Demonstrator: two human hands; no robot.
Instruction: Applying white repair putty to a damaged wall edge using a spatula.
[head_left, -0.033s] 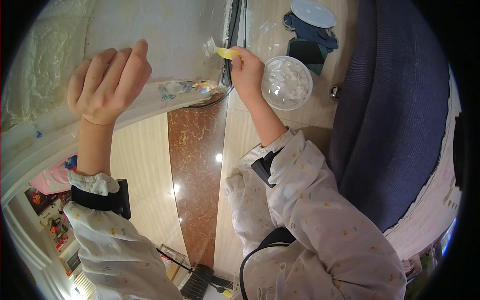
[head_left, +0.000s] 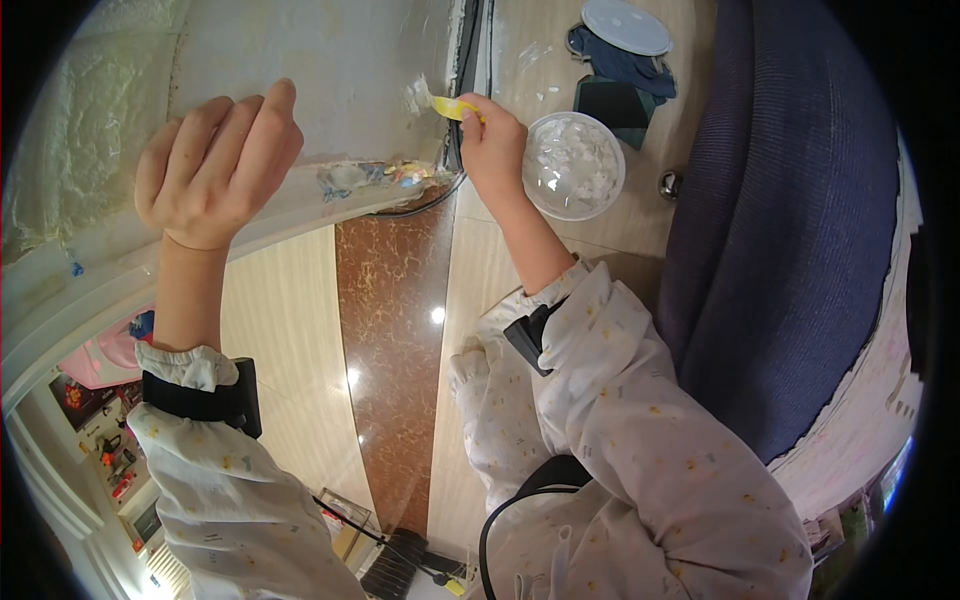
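Observation:
My right hand [head_left: 494,150] pinches a small yellow scraper [head_left: 455,107]. White paste [head_left: 421,97] lies at the scraper's far end, against the pale, scuffed panel [head_left: 330,60]. Just right of my right hand, a round clear tub [head_left: 575,165] holds white, lumpy flakes and paste. My left hand [head_left: 220,170] is in front of the panel, back toward me and fingers curled. Its palm and fingertips are hidden, so I cannot tell whether anything is inside it.
A dark blue ribbed couch [head_left: 790,220] runs along the right. Near the tub lie a white lid [head_left: 627,26], dark cloth [head_left: 625,68] and a dark green flat piece [head_left: 615,108]. A shiny metal ball [head_left: 670,184] is by the couch. Brown marbled strip [head_left: 385,330] crosses the floor.

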